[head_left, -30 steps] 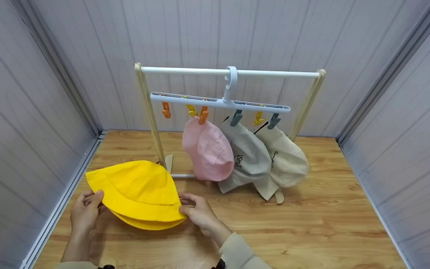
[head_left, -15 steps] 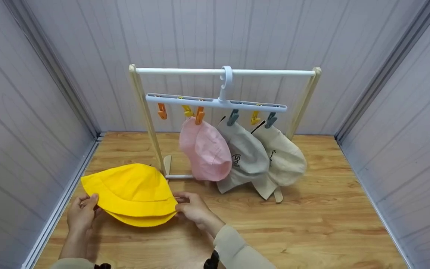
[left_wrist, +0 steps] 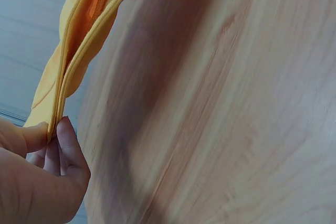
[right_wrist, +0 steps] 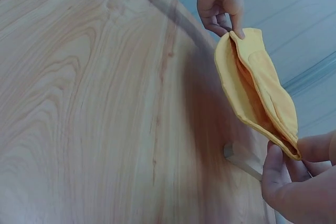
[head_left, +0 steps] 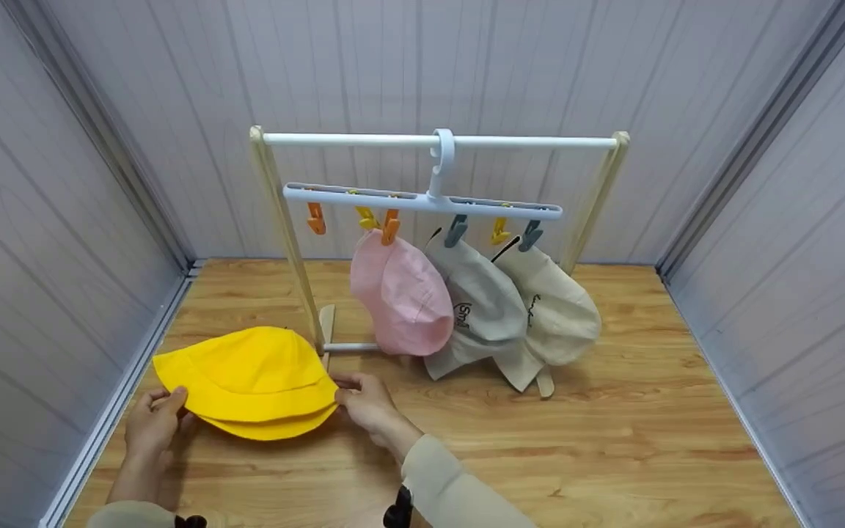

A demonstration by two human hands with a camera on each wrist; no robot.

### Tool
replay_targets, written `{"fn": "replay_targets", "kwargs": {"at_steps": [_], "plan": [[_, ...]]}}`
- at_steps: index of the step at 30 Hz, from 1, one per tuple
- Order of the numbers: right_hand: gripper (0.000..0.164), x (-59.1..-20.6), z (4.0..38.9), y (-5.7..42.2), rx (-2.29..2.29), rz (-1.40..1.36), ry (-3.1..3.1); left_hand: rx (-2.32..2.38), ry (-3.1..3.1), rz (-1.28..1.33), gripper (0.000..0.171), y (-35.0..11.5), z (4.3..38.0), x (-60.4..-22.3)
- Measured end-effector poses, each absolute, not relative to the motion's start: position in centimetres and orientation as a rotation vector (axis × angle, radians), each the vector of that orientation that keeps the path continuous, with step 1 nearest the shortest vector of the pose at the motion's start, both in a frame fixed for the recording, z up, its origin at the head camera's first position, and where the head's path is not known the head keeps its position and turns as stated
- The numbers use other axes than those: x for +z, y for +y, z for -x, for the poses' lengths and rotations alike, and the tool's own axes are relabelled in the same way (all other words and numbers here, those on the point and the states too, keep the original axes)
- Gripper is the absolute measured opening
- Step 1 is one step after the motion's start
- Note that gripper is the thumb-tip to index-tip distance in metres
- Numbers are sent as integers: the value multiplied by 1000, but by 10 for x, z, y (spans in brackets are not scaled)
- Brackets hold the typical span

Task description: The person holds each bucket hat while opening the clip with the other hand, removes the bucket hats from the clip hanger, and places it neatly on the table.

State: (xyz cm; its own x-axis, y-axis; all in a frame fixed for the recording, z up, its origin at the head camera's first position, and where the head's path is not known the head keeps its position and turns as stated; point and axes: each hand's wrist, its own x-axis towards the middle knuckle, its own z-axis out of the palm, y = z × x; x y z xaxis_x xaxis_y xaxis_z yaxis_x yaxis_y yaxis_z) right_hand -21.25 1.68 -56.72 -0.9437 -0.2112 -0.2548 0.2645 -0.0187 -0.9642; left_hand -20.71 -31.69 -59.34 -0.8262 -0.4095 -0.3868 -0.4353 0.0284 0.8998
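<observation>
Head: yellow hat (head_left: 254, 381) held between your left hand (head_left: 152, 425) and right hand (head_left: 371, 407), long axis nine-to-three. Orange end clip (head_left: 316, 218) at one o'clock, nearer your right.
Left wrist: you pinch brim (left_wrist: 73, 74); hat runs toward one.
Right wrist: pinched; toward eleven.

Gap between rack post (head_left: 288, 238) and pink hat (head_left: 404, 297), yellow hat (head_left: 250, 381) before post, open tabletop (head_left: 642, 433) front right

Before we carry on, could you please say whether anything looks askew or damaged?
The pale blue plastic clip hanger tilts, its right end lower, while the white rod above runs nearly level; I see no damage.
</observation>
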Motion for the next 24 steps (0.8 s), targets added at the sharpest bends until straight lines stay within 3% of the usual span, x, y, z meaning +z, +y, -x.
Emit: {"fn": "replay_targets", "kwargs": {"at_steps": [10, 24], "plan": [[35, -572, 218, 8, -1989, -115, 1975, 1955, 2193, 963, 35, -326, 206, -599], [31, -584, 218, 1, -1991, -116, 2065, 1882, 2250, 1002, 43, -327, 205, -608]]}}
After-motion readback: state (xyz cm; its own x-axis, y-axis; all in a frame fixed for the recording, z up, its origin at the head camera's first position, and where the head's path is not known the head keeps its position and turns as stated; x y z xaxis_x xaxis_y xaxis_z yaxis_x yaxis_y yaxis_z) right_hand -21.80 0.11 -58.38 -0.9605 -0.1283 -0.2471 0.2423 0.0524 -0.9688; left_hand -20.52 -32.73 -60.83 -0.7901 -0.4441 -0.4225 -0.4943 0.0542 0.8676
